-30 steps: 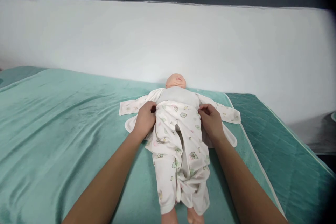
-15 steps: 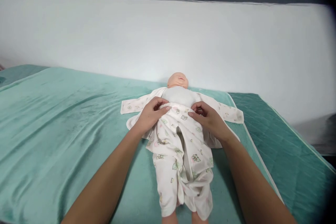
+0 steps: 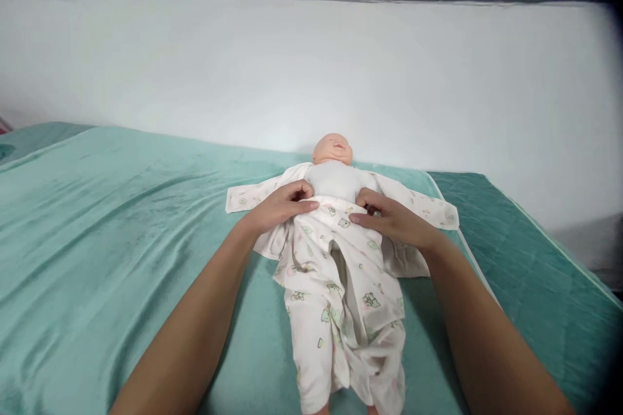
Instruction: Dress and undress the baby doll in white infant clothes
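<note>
A baby doll (image 3: 333,150) lies on its back, head away from me. It wears a white printed jacket (image 3: 413,204) spread open over its chest, with both sleeves out to the sides. White printed baby pants (image 3: 348,253) cover its legs up to the belly. My left hand (image 3: 287,203) is closed on the waistband at its left side, thumb in front and fingers curled at the edge. My right hand (image 3: 387,214) pinches the waistband at the right side in the same way. The fingertips of both hands are partly hidden.
A light green blanket (image 3: 121,227) with soft folds lies under the doll. To the right is a darker green quilted cover (image 3: 525,240). A white wall (image 3: 311,71) rises behind the doll's head.
Both hands keep to the waistband, their fingers curled in more. The jacket's lower edges have shifted inward at both sides, and the view has moved slightly.
</note>
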Available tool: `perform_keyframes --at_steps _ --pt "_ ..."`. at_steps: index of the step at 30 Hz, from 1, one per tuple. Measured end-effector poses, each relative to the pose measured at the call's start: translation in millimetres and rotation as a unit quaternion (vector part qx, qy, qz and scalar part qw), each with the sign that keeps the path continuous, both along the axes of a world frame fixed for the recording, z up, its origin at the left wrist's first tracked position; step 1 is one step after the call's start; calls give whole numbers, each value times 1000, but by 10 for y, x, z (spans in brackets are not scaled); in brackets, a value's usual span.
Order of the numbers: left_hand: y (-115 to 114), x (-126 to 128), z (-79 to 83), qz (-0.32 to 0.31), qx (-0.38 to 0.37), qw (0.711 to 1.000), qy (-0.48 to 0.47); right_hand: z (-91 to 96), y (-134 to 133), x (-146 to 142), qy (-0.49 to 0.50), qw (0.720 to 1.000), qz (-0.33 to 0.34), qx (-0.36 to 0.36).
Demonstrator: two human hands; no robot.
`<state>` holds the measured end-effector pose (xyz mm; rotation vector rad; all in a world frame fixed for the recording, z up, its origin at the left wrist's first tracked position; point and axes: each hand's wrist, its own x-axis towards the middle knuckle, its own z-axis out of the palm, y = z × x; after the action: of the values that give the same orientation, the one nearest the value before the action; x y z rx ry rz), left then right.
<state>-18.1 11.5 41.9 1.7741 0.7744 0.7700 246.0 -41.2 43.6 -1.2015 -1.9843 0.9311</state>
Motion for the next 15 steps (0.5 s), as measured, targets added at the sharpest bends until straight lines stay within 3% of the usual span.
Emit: perform_keyframes --at_steps 6,15 --pt "0 -24 -4 -5 45 999 21 -75 36 30 34 999 14 -4" --pt "259 97 -117 92 107 990 22 -195 327 -145 64 987 -137 45"
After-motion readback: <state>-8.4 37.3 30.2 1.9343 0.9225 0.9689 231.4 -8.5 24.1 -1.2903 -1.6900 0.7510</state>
